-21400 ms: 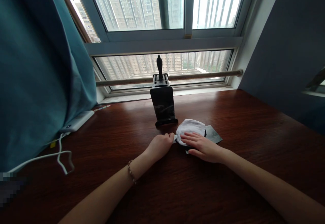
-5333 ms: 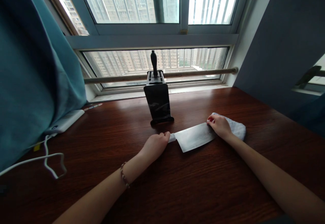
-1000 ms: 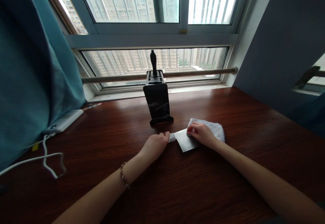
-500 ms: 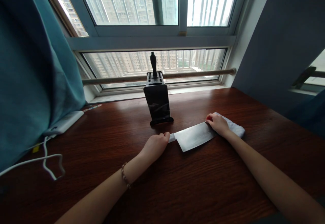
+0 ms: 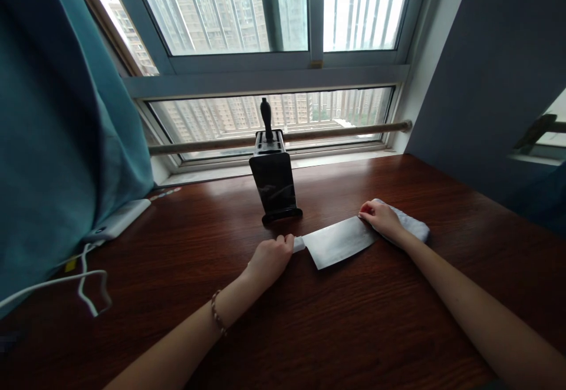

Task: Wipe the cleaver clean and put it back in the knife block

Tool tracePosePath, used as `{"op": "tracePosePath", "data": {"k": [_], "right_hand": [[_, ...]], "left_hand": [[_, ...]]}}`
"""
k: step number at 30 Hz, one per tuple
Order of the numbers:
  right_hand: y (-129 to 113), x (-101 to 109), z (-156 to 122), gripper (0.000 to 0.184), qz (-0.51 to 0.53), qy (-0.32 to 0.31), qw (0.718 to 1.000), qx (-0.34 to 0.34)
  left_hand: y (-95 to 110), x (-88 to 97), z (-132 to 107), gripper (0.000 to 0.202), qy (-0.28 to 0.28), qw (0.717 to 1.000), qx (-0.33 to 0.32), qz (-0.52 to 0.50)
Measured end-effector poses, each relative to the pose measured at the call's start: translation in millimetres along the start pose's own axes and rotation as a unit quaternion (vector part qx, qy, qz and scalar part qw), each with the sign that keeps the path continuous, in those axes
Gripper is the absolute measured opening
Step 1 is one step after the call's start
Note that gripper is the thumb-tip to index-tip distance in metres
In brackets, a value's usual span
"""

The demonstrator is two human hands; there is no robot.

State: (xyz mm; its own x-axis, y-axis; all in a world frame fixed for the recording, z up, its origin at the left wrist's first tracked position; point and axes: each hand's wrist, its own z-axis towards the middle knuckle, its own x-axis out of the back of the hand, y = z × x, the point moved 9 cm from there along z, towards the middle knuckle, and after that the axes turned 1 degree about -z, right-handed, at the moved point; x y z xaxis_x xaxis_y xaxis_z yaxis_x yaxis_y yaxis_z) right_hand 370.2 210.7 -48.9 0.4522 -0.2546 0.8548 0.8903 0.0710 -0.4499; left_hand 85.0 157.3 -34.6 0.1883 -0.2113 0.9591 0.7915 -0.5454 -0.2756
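A cleaver [image 5: 339, 242] with a broad steel blade and a light handle lies low over the wooden table, its blade pointing right. Wrapped round the handle is my left hand [image 5: 272, 258], closed, hiding most of it. At the blade's far end, my right hand [image 5: 381, 220] has its fingers pinched together at the upper corner. A folded white cloth [image 5: 412, 225] lies beneath and beside that hand; whether the fingers also grip it is hidden.
A black knife block [image 5: 273, 186] with one dark handle upright in it stands behind the cleaver, near the window. On the left, a white power strip [image 5: 121, 220] with a white cable [image 5: 84, 287] lies by the blue curtain [image 5: 57, 130]. A wall bounds the right side.
The camera view has tilted slightly, so the scene sits a little lower. Both hands keep the same places on the cleaver.
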Motion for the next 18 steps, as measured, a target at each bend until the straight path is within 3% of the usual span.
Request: {"op": "tracePosePath", "data": {"k": [5,9,14,18], "right_hand": [[8.8,0.7,4.2,0.019,0.087,-0.047,0.995,0.026],[23.8,-4.1,9.3,0.022,0.146,-0.079,0.986,0.004],[29.8,-9.9,12.5,0.023,0.167,-0.087,0.982,-0.002],[28.3,-8.4,12.0,0.022,0.167,-0.085,0.982,0.002]], "left_hand": [[-16.5,5.6,0.9,0.012,-0.007,0.996,0.064,-0.059],[-29.1,8.7,0.4,0.014,-0.011,0.989,0.117,-0.09],[-35.5,1.5,0.5,0.015,-0.053,0.978,0.12,-0.163],[-41.1,-7.9,-0.5,0.024,-0.103,0.949,0.109,-0.276]]}}
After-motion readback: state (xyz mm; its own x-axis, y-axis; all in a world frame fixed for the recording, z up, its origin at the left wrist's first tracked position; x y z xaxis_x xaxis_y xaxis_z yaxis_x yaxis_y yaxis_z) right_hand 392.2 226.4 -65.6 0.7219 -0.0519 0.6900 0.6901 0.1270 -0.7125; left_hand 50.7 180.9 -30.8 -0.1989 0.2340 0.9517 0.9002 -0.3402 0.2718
